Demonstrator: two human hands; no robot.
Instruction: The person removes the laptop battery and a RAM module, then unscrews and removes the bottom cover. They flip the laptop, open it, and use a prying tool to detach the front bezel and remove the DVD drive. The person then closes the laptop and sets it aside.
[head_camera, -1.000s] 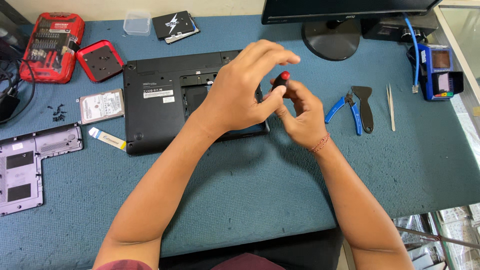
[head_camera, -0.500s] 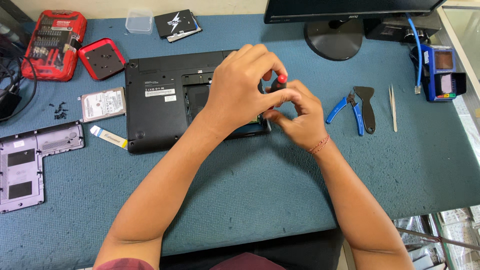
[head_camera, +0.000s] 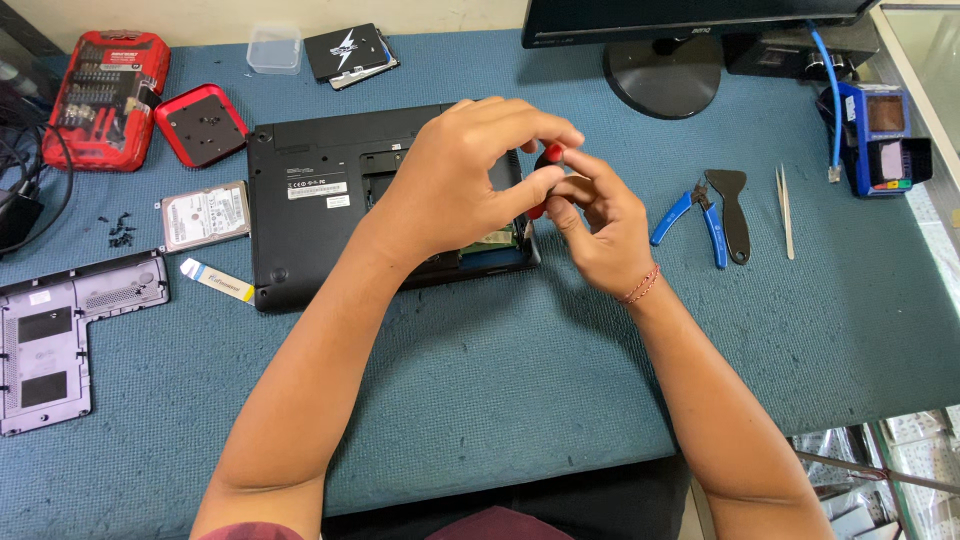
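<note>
Screwdriver (head_camera: 545, 170) pinched upright by left hand (head_camera: 470, 185) and right hand (head_camera: 600, 225) over laptop (head_camera: 320, 200); at 3 o'clock, pliers (head_camera: 690, 215); mid-unscrewing, steady downward pressure needed next.

A repair shop desk: an open laptop (head_camera: 330, 200), a red tool kit (head_camera: 105, 95) and blue pliers (head_camera: 690, 215) lie around

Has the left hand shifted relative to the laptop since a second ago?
No. The left hand sits over the laptop's right half as before, fingers pinching the red-tipped screwdriver with the right hand.
</note>
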